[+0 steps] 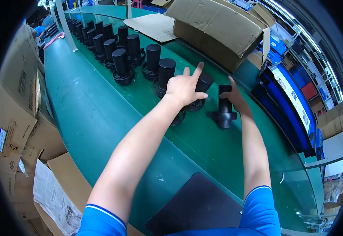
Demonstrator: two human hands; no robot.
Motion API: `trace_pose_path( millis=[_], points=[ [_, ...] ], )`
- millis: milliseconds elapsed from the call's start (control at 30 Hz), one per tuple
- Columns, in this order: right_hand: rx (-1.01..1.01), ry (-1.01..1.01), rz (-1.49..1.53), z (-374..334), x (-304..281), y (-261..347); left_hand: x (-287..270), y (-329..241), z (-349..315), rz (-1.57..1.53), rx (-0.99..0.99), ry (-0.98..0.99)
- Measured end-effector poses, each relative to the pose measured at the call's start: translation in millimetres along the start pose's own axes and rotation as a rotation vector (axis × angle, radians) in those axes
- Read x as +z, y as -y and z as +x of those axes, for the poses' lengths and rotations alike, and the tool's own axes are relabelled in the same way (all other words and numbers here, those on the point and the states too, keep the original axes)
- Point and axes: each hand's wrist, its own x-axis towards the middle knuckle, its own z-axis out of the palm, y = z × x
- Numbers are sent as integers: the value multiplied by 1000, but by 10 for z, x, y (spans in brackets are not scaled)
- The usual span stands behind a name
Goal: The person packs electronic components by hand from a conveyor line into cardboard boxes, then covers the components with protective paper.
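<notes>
My right hand (pixel 237 97) is wrapped round the upper tube of a black cylindrical part with a flanged base (pixel 224 116). Its thumb lies across the front of the tube, and the other fingers are mostly behind it. My left hand (pixel 184 89) has its index finger and thumb spread apart beside another black cylindrical part (pixel 205 82), which is partly hidden by the hand. Just left of that hand, a similar black part (pixel 166 70) stands upright on the green work surface (pixel 203 141). A ring-like black piece shows below my left wrist, mostly covered.
Several more upright black parts (pixel 120 63) run in rows toward the far left. Behind them lie a flat cardboard sheet (pixel 154 26) and a large open carton (pixel 214 27). A blue-framed panel (pixel 293 106) stands at right. A dark mat (pixel 195 208) lies nearest me; cartons (pixel 16 118) line the left.
</notes>
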Motion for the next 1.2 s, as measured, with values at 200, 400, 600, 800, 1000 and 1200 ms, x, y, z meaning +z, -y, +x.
trace_pose_path(
  millis=[200,400,600,800,1000,1200],
  points=[
    [-387,343,-415,-236,273,632,150,21,222,40,100,64],
    [-464,358,-271,-1044,341,787,-166,10,-569,-199,129,-54],
    [-402,340,16,-2269,602,1564,-1210,669,-2425,-521,104,-588],
    [-208,458,505,-2898,1706,1476,-1803,1644,-5146,-779,-433,-946],
    [-12,621,717,-3825,2968,1801,-1168,2073,-7015,-759,-844,-1201],
    [116,672,829,-4469,3697,1959,-24,2504,-7670,-734,-1027,-1221]
  ],
)
